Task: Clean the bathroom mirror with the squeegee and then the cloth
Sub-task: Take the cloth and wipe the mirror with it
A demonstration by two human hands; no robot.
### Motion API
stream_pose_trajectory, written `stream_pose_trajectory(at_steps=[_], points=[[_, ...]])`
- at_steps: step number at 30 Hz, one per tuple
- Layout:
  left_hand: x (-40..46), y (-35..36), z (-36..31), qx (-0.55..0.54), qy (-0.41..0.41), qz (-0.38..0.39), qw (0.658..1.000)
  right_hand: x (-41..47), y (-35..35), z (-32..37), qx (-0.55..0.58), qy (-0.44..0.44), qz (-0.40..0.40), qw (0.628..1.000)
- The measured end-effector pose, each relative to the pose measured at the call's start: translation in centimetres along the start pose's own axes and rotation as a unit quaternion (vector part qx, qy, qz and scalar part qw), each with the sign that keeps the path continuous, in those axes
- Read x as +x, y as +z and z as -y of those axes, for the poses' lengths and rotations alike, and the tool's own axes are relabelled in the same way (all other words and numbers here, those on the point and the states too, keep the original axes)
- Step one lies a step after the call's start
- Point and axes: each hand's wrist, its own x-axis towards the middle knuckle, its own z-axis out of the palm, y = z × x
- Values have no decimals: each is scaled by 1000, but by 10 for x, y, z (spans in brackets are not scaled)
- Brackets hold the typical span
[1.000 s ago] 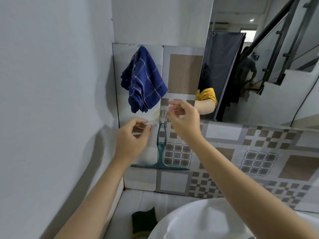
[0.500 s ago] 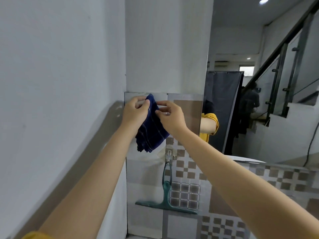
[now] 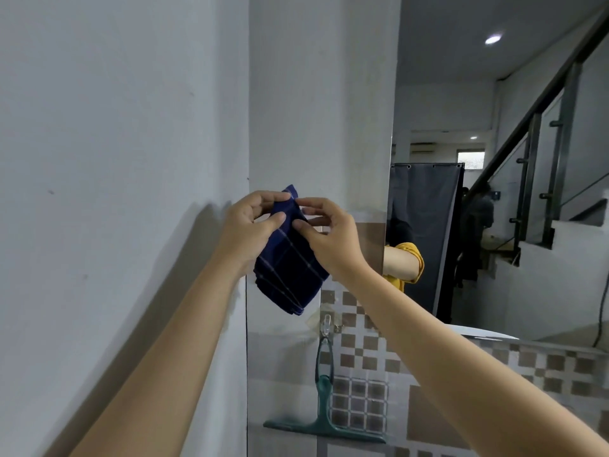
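Observation:
A dark blue checked cloth hangs against the tiled wall, just left of the mirror. Both hands pinch its top edge: my left hand from the left, my right hand from the right. Below them a green squeegee hangs blade down from a clear hook stuck on the tiles. The cloth's own hook is hidden behind my fingers.
A plain grey wall closes the left side and meets the tiled wall at a corner. The mirror reflects a dark curtain, a staircase railing, a yellow sleeve and the basin's rim.
One second ago both hands were down at the squeegee's hook. They rose to the cloth's top edge and took hold of it; the view tilted upward. The squeegee stays hanging.

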Motion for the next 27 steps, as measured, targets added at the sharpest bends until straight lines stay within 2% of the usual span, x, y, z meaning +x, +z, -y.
stream_pose_trajectory(at_steps=[4, 9, 13, 19, 24, 27], points=[[-7, 0, -25, 19, 18, 63, 998, -19, -13, 14, 56, 50, -2, 997], [-15, 12, -64, 146, 68, 148, 976, -47, -34, 30, 84, 90, -38, 992], [-25, 30, -95, 182, 90, 187, 961, -68, -52, 47, 108, 101, -42, 988], [-40, 59, -122, 201, 88, 183, 958, -89, -90, 70, 129, 91, -45, 986], [-57, 90, -132, 211, 81, 157, 961, -104, -123, 84, 89, 93, -50, 990], [-67, 110, -136, 211, 76, 150, 963, -112, -144, 89, 76, 111, -25, 991]])
